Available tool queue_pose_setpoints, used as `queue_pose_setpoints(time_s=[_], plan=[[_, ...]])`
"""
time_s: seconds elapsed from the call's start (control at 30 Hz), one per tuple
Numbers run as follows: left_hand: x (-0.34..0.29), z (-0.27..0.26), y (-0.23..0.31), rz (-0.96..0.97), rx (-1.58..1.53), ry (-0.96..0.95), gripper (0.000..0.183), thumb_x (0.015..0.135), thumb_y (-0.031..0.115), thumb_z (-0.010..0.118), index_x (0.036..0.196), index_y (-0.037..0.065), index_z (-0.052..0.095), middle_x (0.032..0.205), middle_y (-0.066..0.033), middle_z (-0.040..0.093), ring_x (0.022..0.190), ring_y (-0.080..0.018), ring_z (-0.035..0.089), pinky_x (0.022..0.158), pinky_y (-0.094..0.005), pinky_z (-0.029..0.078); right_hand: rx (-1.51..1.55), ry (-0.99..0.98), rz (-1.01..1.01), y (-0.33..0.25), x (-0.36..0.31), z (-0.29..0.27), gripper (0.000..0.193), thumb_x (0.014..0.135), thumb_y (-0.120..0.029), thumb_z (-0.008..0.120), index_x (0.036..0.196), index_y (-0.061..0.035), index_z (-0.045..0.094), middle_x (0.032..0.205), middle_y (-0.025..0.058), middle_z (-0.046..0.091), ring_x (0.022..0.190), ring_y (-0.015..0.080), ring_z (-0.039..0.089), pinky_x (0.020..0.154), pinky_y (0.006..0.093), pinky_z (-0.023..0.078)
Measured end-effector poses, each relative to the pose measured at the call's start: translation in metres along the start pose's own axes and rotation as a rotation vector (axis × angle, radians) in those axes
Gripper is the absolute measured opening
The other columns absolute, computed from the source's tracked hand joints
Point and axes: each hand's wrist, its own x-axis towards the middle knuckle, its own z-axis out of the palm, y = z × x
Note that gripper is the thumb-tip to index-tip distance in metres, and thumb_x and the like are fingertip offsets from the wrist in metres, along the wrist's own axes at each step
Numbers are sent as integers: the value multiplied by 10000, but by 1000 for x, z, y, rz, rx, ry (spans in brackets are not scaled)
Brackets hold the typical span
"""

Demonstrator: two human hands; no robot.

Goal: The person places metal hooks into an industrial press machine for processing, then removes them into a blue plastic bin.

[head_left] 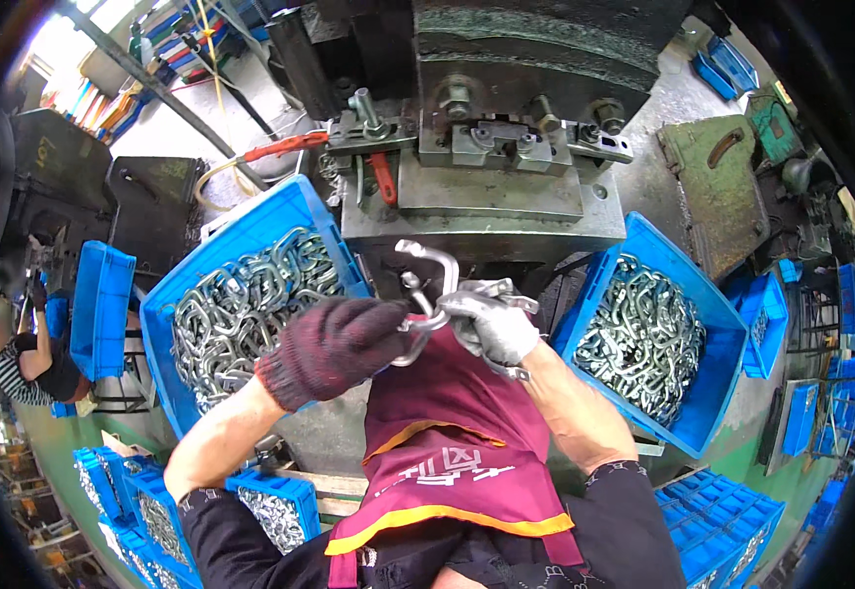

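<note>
My left hand, in a dark maroon knit glove, is closed at the fingertips on bent metal rods in front of my apron. My right hand, in a pale grey-white glove, grips several of these shiny bent rods, their ends poking out past the fingers. The rods cross between both hands, so which hand bears each one is partly hidden. To the left, a blue bin is heaped with similar bent rods. Another blue bin on the right holds more such rods.
Straight ahead stands a heavy press with a bolted steel die. A red-handled air gun with a yellow hose lies at its left; a red handle hangs beside it. Stacked blue crates stand behind right. Another person works far left.
</note>
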Motion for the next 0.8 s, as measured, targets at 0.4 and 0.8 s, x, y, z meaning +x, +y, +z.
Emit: queue_pose_setpoints(time_s=[0.4,0.8], plan=[[-46,42,48,-824,-419,495,251,764,1,708,1008,49,676,1044,-153,673,937,-274,670,788,-324,523,136,491,-502,-76,78,-10,274,910,-325,589,912,-57,644,640,43,609,445,85,413,401,247,291],[-42,41,60,-887,-530,435,273,753,-32,689,1013,54,679,1032,-145,674,920,-280,670,768,-337,530,205,525,-443,-86,91,-17,328,910,-364,592,771,-67,604,546,30,512,393,107,398,383,262,308]])
